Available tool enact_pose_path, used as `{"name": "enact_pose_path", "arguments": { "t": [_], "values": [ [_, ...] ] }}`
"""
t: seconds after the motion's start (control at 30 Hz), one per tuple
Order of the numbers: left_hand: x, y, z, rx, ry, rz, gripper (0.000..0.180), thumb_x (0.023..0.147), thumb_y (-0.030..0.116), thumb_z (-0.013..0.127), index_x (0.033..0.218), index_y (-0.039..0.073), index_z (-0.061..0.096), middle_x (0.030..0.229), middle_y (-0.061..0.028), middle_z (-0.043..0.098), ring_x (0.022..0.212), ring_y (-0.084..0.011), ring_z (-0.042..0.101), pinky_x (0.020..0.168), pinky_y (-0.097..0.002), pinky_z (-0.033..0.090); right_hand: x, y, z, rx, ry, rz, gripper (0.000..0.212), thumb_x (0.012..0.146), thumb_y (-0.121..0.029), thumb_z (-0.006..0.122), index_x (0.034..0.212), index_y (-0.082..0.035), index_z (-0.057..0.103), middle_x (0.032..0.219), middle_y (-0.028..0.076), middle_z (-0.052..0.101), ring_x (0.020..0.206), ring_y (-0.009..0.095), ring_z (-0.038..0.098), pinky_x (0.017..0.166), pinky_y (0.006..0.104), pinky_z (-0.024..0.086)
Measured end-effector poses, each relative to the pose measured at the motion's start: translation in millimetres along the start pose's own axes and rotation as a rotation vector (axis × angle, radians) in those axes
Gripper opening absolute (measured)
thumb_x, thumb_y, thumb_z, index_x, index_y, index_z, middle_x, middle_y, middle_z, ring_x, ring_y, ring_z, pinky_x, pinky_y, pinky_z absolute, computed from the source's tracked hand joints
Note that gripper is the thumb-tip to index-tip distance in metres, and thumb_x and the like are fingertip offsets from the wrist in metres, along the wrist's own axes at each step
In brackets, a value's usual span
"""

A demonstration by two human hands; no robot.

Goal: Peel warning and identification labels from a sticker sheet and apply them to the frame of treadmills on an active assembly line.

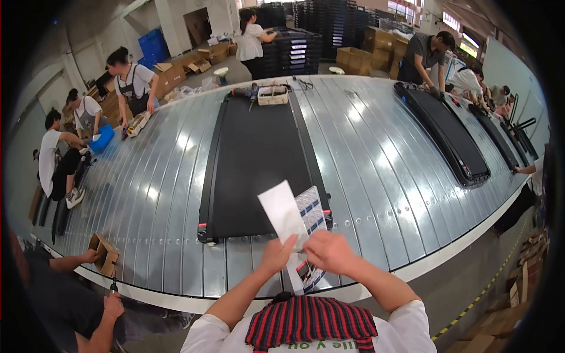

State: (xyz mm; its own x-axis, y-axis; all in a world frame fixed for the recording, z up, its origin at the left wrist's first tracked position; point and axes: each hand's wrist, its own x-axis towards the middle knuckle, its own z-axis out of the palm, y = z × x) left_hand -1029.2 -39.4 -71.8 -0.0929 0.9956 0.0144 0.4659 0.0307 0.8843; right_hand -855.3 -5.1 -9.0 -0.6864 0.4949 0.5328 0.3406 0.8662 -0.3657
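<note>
Nearest: red-and-black striped cloth (pixel 312 323) across the wearer's chest, over a white shirt. Both hands meet just above it, over the worktop's near edge. Left hand (pixel 276 256): fingers closed on a plain white sheet (pixel 279 206), which slants up and to the left. Right hand (pixel 328 252): fingers bunched together, pinching at the label sheet (pixel 311 207); exact contact point hidden by the hand. Label sheet, printed in blue rows, lies against the right side of the white sheet; both are held up, overlapping the near end of the black panel (pixel 259 165) in view.

Near left: a co-worker in dark clothing, one hand on a small cardboard box (pixel 106 254), the other gripping a screwdriver (pixel 113 287).

Beyond the hands: black panel flat on the metal worktop (pixel 359 176), long axis running away. At its far end, a drill (pixel 252 94) beside a parts tray (pixel 272 96).

Right: second black panel (pixel 441 129), co-worker leaning over its far end. Far left: three co-workers, blue bin (pixel 102 139) near them. Background: a person beside stacked black panels (pixel 291 50); cardboard cartons (pixel 354 60).
</note>
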Motion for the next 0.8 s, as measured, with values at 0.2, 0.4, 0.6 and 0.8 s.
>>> {"name": "enact_pose_path", "arguments": {
  "t": [0.2, 0.4, 0.6, 0.8],
  "values": [
    [-26.2, -32.1, -43.8, -0.156, 0.119, -0.295, 0.038, 0.086, 0.033, 0.048, 0.088, -0.003, 0.06, 0.072, -0.0101, 0.062, 0.071, -0.0179, 0.059, 0.063, -0.0301, 0.045, 2.3, 89.0, -10.4, 0.589, 0.2, 0.734, 0.01, 0.078, -0.012, 0.056, 0.075, -0.002, 0.057, 0.067, 0.0, 0.054, 0.061, 0.009, 0.05, 0.056, 0.0243, 0.042],
    [-59.4, -38.0, -66.4, -0.29, 0.352, -0.225, 0.031, 0.089, 0.022, 0.046, 0.103, -0.003, 0.054, 0.096, -0.0082, 0.058, 0.089, -0.0151, 0.053, 0.077, -0.0283, 0.042, -22.7, 203.2, 42.4, 0.784, 0.155, 1.107, 0.012, 0.075, -0.015, 0.058, 0.076, -0.003, 0.058, 0.068, 0.0, 0.054, 0.063, 0.009, 0.049, 0.056, 0.024, 0.041],
    [-76.0, -38.4, -76.4, -0.265, 0.354, -0.28, 0.038, 0.088, 0.02, 0.046, 0.115, -0.005, 0.043, 0.11, -0.011, 0.05, 0.1, -0.0177, 0.047, 0.085, -0.0292, 0.037, -5.0, 240.5, 75.3, 0.987, 0.066, 1.289, 0.009, 0.073, -0.012, 0.058, 0.075, -0.003, 0.057, 0.069, 0.002, 0.055, 0.063, 0.01, 0.05, 0.056, 0.0237, 0.041],
    [-73.5, -32.6, -71.0, -0.264, 0.443, -0.377, 0.041, 0.088, 0.021, 0.047, 0.118, -0.005, 0.039, 0.114, -0.0111, 0.047, 0.102, -0.0179, 0.045, 0.087, -0.0293, 0.035, -2.3, 261.8, 86.9, 1.054, -0.103, 1.299, 0.008, 0.073, -0.008, 0.058, 0.074, -0.001, 0.056, 0.069, 0.005, 0.056, 0.059, 0.01, 0.05, 0.051, 0.022, 0.041]
  ]
}}
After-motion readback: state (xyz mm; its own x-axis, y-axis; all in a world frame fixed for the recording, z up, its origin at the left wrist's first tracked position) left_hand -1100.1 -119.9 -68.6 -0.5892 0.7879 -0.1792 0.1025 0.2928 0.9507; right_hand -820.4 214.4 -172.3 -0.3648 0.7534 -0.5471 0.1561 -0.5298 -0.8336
